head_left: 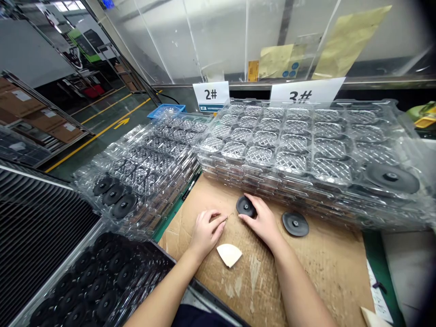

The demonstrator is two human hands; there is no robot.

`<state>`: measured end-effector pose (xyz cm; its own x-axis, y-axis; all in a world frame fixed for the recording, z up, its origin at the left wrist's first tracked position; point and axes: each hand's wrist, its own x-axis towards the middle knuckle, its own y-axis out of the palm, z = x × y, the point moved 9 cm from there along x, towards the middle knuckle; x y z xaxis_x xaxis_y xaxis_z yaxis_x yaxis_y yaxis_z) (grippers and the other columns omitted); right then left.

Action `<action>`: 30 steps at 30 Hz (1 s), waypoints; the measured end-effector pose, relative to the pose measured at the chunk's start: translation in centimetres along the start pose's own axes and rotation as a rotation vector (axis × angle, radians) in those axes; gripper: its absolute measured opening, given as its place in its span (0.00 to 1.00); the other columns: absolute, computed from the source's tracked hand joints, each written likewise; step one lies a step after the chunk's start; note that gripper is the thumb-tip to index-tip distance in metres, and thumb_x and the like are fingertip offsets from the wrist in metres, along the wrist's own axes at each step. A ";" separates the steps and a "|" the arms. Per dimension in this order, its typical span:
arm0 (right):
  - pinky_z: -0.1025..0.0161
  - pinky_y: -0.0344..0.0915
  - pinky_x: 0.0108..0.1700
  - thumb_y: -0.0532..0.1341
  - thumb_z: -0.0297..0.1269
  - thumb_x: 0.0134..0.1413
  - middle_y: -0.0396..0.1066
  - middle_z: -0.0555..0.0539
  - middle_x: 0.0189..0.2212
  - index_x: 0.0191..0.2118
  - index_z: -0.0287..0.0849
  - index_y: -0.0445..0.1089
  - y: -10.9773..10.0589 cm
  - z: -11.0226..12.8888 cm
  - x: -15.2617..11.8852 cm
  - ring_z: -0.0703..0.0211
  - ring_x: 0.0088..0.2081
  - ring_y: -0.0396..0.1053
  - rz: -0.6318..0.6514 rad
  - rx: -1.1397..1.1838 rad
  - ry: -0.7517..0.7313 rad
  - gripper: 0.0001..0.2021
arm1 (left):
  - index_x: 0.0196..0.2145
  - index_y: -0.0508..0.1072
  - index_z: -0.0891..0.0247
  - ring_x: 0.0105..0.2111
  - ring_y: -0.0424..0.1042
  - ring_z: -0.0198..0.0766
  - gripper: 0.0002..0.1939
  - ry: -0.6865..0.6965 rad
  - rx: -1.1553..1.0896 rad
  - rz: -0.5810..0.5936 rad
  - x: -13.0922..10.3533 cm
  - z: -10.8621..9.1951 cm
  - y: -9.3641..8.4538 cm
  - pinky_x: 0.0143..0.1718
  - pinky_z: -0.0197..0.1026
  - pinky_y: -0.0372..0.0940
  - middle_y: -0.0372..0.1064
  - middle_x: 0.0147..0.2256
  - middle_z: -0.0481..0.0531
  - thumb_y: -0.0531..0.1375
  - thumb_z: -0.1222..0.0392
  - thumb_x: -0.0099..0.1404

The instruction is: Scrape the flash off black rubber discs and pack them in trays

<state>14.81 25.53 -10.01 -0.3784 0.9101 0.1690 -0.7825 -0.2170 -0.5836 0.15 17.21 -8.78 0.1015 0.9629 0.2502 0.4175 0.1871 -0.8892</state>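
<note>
My right hand (pixel 261 220) grips a round black disc (pixel 245 206) by its edge, thumb and fingers on its right side. The disc has a small hub at its centre and is tilted above the cardboard (pixel 269 281). My left hand (pixel 207 230) is closed in a pinch just left of the disc. Something thin and small shows at its fingertips, too fine to name. Below the hands lies an off-white quarter-circle piece (pixel 229 255). A second black disc (pixel 295 224) rests on the cardboard to the right of my right hand.
Stacked clear plastic trays (pixel 296 141) stand behind the cardboard, one black disc (pixel 391 177) in the right corner. Another tray stack (pixel 146 168) at left holds several discs. A tray full of black discs (pixel 90 277) sits front left. A blue crate (pixel 166 110) stands behind.
</note>
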 end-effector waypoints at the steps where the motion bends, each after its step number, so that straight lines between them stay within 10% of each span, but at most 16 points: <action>1: 0.51 0.58 0.53 0.61 0.38 0.46 0.63 0.43 0.49 0.54 0.45 0.58 0.0 0.0 0.0 0.49 0.51 0.61 0.001 0.001 0.001 0.27 | 0.43 0.68 0.62 0.42 0.66 0.40 0.11 0.005 -0.007 -0.007 0.0 0.0 -0.1 0.42 0.50 0.63 0.65 0.42 0.53 0.54 0.60 0.63; 30: 0.51 0.59 0.52 0.61 0.38 0.46 0.64 0.43 0.49 0.54 0.44 0.59 0.0 -0.2 0.0 0.49 0.50 0.61 0.005 -0.009 0.020 0.27 | 0.52 0.65 0.55 0.44 0.60 0.44 0.18 0.009 0.121 0.083 0.2 -0.3 0.7 0.44 0.50 0.59 0.62 0.51 0.55 0.51 0.59 0.64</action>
<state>14.85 25.61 -10.16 -0.3727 0.9157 0.1504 -0.7761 -0.2188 -0.5914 0.76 17.46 -9.25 0.1396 0.9743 0.1771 0.2953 0.1297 -0.9466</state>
